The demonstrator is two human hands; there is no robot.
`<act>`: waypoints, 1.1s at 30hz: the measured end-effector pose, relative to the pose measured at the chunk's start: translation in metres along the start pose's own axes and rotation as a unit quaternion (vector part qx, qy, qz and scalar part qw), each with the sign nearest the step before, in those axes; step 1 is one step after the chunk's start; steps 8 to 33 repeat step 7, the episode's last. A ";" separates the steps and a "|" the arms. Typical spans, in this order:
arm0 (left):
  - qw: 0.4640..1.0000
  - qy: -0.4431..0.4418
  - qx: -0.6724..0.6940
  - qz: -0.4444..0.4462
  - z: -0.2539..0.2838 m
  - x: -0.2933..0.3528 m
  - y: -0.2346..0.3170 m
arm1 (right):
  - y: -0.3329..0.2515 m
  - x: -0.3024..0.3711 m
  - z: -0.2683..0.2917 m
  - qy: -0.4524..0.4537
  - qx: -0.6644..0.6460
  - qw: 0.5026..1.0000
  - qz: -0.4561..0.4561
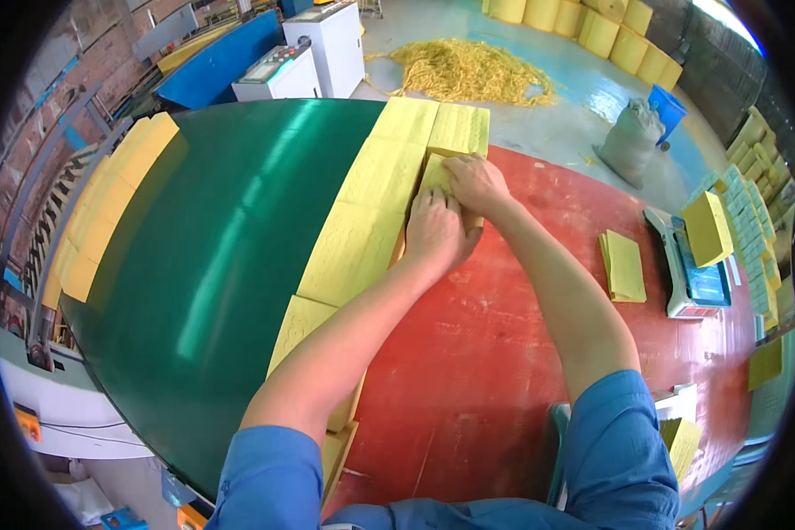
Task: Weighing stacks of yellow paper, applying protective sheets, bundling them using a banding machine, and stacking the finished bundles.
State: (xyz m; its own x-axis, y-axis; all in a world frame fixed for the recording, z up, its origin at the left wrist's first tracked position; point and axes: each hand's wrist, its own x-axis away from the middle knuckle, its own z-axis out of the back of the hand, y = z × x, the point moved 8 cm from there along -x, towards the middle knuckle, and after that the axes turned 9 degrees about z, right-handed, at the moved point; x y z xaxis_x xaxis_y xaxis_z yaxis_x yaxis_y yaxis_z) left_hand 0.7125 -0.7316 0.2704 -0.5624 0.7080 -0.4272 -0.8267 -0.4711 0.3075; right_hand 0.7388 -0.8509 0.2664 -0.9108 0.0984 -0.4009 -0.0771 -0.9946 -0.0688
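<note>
My left hand and my right hand are close together on a small stack of yellow paper at the edge of the red table. The left hand's fingers curl over its near part; the right hand's fingers bend over its far right side. My hands cover much of this stack. Directly to its left runs a row of yellow embossed paper stacks, laid end to end along the green belt's right edge. Another yellow stack lies just beyond my hands.
The green conveyor belt has more yellow stacks along its far left side. On the red table are a folded yellow bundle and a scale bearing a yellow block. Yellow shredded strips are heaped on the floor.
</note>
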 end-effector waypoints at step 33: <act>0.987 -0.149 0.031 0.046 0.013 0.087 0.033 | -0.040 0.077 0.025 -0.182 -0.007 0.980 -0.078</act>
